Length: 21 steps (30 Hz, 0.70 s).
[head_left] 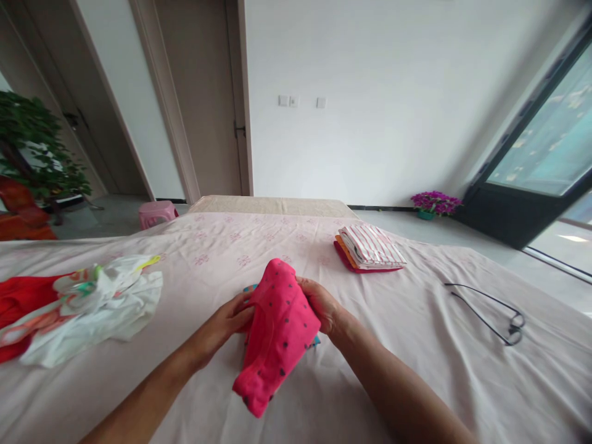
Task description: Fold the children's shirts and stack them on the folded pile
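A bright pink garment with dark dots [282, 327] is bunched into a narrow, partly folded shape between my hands, its lower end hanging toward me. My left hand [238, 313] grips its left side, the fingertips partly tucked behind the cloth. On the other side, my right hand [320, 303] is closed on the right edge, its fingers mostly hidden by the fabric. Bits of blue patterned cloth [316, 341] peek out behind and below the pink; I cannot tell whether they belong to the same garment.
A pale pink sheet [198, 345] covers the broad surface. Loose white and red clothes [106, 308] lie at the left. A folded stack, striped on top [372, 246], sits back right, with eyeglasses [490, 311] nearer. Beyond stand a pink stool [158, 213] and purple flowers [435, 201].
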### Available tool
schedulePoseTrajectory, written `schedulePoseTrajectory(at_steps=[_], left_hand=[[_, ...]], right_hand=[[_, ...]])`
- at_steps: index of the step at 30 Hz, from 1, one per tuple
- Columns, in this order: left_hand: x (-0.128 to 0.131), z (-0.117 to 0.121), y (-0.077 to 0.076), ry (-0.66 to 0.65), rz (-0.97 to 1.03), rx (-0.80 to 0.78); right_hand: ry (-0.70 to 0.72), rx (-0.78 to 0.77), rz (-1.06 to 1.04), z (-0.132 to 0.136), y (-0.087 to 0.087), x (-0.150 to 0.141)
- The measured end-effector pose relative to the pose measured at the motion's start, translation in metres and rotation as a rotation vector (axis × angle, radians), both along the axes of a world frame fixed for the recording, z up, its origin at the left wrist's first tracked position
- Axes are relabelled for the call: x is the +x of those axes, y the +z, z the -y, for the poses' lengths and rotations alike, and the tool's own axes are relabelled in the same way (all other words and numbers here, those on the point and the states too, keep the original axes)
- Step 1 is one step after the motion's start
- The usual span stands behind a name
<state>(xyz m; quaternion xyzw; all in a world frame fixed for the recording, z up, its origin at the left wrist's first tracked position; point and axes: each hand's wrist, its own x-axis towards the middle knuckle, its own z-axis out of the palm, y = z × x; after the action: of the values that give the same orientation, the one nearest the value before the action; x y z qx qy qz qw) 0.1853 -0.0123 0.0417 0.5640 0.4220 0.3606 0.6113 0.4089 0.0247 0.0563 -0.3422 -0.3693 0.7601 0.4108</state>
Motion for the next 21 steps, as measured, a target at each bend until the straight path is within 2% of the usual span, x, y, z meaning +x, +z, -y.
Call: schedulePoseTrajectory(at_steps=[3,5,7,9,11,14,16,19,21], left_hand=[[0.003,0.002,-0.007,0.112,0.098,-0.104],[-0.003,0.0,-0.009,0.216,0.149,-0.072],[-0.009,-0.003,-0.01,0.28,0.181,-0.062],[-0.012,-0.004,-0.008,0.287,0.194,-0.084],[-0.011,-0.003,-0.006,0.259,0.222,-0.089],[-0.008,0.001,0.0,0.204,0.269,-0.116],[-0.008,0.003,0.002,0.184,0.277,-0.159],[-0.011,0.002,0.001,0.195,0.288,-0.228],[-0.016,-0.002,-0.003,0.215,0.331,-0.254]], right_hand=[[-0.123,0.09,0.267,-0.009,-0.013,0.003],[-0.266,0.321,0.568,-0.012,-0.015,0.007],[-0.335,0.648,0.843,-0.007,-0.009,0.009],[-0.238,0.901,1.045,0.005,0.0,0.005],[-0.062,1.019,1.208,0.021,0.006,-0.004],[0.087,1.03,1.431,0.034,0.004,-0.015],[0.124,0.994,1.475,0.031,-0.001,-0.016],[0.039,0.94,1.335,0.018,-0.006,-0.01],[-0.081,0.806,1.098,0.006,-0.005,-0.003]])
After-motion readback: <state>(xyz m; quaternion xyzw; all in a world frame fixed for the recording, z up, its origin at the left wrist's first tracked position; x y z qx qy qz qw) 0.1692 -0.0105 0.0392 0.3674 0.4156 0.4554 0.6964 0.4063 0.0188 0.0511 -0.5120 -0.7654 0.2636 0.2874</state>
